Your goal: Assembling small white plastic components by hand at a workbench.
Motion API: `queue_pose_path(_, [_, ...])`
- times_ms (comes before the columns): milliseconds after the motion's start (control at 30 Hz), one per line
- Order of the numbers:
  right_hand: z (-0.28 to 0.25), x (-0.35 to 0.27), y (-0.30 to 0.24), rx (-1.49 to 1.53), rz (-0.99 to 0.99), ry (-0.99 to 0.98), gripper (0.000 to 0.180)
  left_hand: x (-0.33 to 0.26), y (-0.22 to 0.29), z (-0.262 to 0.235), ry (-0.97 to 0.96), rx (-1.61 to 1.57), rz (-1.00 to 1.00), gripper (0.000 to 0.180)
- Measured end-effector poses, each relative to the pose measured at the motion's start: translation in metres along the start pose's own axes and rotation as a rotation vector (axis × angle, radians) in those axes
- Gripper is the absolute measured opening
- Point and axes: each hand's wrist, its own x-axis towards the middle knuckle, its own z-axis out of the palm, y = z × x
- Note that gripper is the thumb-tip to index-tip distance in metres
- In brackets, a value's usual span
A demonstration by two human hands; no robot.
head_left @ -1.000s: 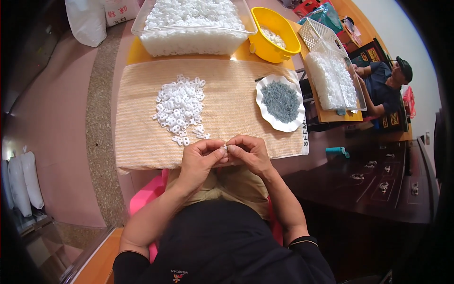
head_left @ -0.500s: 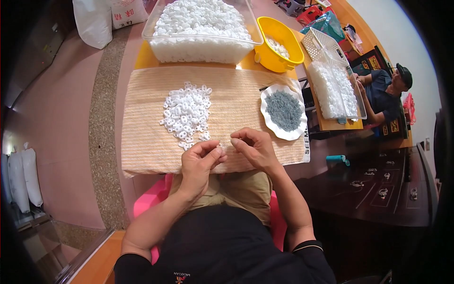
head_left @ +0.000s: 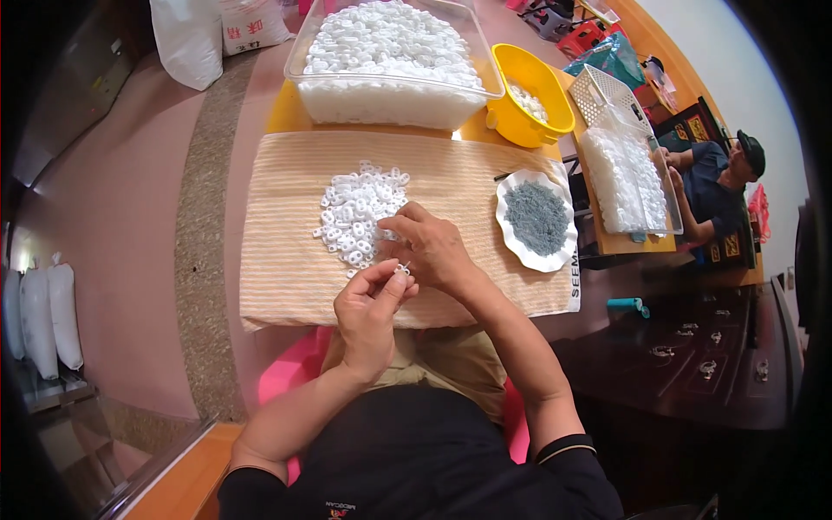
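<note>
Between the thumb and fingers of my left hand [head_left: 368, 312] is a small white plastic piece [head_left: 401, 269], with a thin end sticking up. Just beyond it, my right hand [head_left: 431, 251] reaches over the near right side of a pile of white plastic pieces [head_left: 351, 212]. Its fingers are apart and point at the pile; the fingertips are slightly blurred and nothing shows in them. The pile's pieces are small ovals with holes. To the right stands a white scalloped dish [head_left: 517, 250] holding many tiny grey parts [head_left: 535, 217], too small to name.
A striped cloth [head_left: 286, 251] covers the table. Behind it stand a clear bin [head_left: 390, 102] full of white pieces and a yellow basin [head_left: 548, 95]. At right, another person [head_left: 715, 186] sits by a second clear bin [head_left: 622, 186]. White sacks [head_left: 186, 43] stand far left.
My right hand has moved left and away from me, from beside the left hand to the pile. My left hand still pinches the white piece. The whole view has shifted slightly.
</note>
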Motion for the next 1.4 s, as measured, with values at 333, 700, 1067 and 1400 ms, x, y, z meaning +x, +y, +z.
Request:
queue_pose_path(333, [0.009, -0.001, 0.012, -0.085, -0.052, 0.072, 0.021, -0.008, -0.003, 0.003, -0.046, 0.079, 0.046, 0.019])
queue_pose_path(700, [0.007, 0.002, -0.012, -0.007, -0.184, -0.017, 0.024, -0.021, 0.009, 0.010, -0.113, 0.162, 0.138, 0.018])
queue_pose_path(1067, [0.008, 0.002, -0.016, -0.108, -0.125, -0.075, 0.021, -0.020, 0.008, 0.009, -0.114, 0.153, 0.127, 0.017])
queue_pose_path(1400, [-0.028, -0.039, 0.010, -0.225, 0.020, 0.138, 0.011, -0.009, 0.003, 0.002, -0.061, 0.101, 0.034, 0.017])
